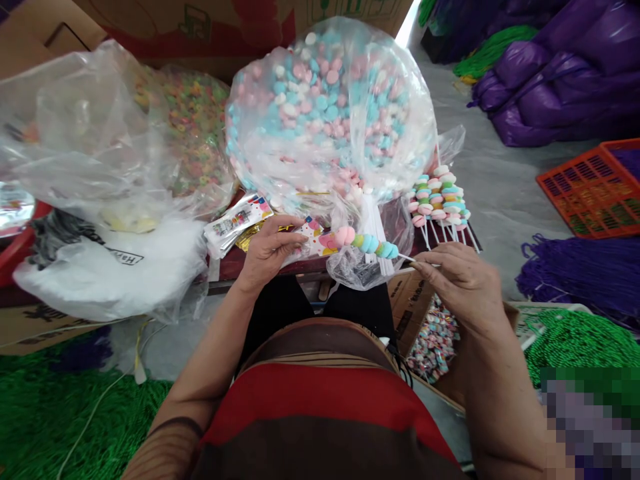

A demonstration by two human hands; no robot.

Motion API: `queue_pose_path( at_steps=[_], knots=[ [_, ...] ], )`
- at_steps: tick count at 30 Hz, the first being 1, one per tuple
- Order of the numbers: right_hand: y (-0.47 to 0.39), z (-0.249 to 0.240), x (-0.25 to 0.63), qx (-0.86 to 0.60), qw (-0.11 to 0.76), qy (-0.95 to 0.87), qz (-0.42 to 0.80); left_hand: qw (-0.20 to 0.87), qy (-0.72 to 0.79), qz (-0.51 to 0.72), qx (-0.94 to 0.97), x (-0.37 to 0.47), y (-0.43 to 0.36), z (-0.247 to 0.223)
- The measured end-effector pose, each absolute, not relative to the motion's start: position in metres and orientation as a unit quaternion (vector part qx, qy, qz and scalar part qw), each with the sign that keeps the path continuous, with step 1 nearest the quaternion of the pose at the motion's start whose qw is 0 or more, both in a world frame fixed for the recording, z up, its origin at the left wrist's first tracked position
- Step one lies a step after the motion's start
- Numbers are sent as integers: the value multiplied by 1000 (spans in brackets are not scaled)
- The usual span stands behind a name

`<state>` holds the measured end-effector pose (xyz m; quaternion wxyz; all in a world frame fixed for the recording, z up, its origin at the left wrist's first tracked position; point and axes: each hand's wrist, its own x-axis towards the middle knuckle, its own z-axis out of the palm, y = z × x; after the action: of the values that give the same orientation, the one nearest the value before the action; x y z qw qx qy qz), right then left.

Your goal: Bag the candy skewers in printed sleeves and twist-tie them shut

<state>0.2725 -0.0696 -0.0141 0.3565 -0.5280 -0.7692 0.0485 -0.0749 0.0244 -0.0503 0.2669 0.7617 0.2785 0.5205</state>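
Observation:
A candy skewer (371,244) of pink, green and blue pieces lies level between my hands. My right hand (457,283) pinches the end of its white stick. With thumb and fingers, my left hand (274,250) holds a printed wrapper (317,237) with coloured dots, and the skewer's pink end is at the wrapper's mouth. Left of that hand lies a stack of printed wrappers (235,223). Several finished-looking skewers (440,197) of pastel candies rest at the table's right end. White sticks (375,233) lie in a clear bag behind the held skewer.
A large clear bag of pastel candies (325,107) fills the table's back. Left are a bag of ring candies (195,133) and a white bag (105,267). A cardboard box of wrapped candies (435,340) stands below right. Orange crate (590,190) on the floor.

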Motion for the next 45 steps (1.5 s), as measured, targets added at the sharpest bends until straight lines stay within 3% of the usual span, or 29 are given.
queue_pose_path(
  at_steps=[13,22,28,34,38,42,45],
  knots=[
    [-71,-15,268,-536,354,-765,55,214,301,488,791,-75,25,-49],
    [-72,-29,246,-578,491,-626,179,121,289,436,843,-65,25,-30],
    [-70,-40,234,-602,468,-579,290,116,270,404,866,-63,31,1],
    [-64,-46,211,-565,532,-482,407,110,259,419,863,-54,33,45],
    [-55,-48,185,-504,575,-431,479,192,283,489,803,-41,27,77],
    [-48,-40,157,-438,608,-371,548,395,273,594,646,-32,26,104],
    [-44,-34,140,-406,623,-326,584,503,257,564,603,-33,32,112]
  ],
)
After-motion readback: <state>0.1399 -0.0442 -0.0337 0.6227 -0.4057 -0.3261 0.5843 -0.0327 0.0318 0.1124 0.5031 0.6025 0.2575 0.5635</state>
